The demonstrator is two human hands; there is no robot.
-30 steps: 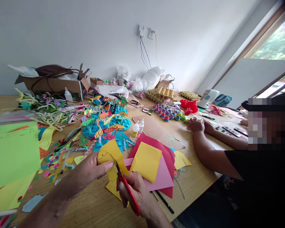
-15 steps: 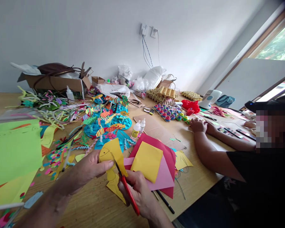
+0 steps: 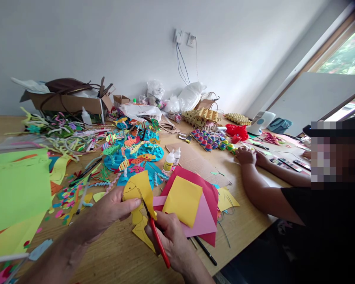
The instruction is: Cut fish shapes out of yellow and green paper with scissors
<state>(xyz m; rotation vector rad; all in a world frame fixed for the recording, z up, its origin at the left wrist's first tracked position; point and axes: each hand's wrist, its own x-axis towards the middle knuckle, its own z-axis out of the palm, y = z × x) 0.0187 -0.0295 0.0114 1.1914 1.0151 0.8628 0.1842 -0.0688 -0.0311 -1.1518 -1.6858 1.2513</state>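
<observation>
Between thumb and fingers, my left hand grips a yellow sheet of paper with a fish outline drawn on it in dark line. My right hand is closed round red-handled scissors, whose blades sit in the sheet along the drawn line, close to my left thumb. A strip of the sheet stands off to the right of the blades. Below my hands, another yellow piece with pencil lines rests on the table. Beside my right hand lies a folded yellow paper on pink and red sheets.
Two glue bottles stand behind the papers. Blue painted egg-carton pieces carry paper fish. Green sheets cover the left side. A black pencil lies near the front edge. At right, a co-worker's hands touch a painted egg carton.
The scissors' handles have swung slightly left, with my right hand moving a little with them. My left hand keeps its hold on the yellow paper.
</observation>
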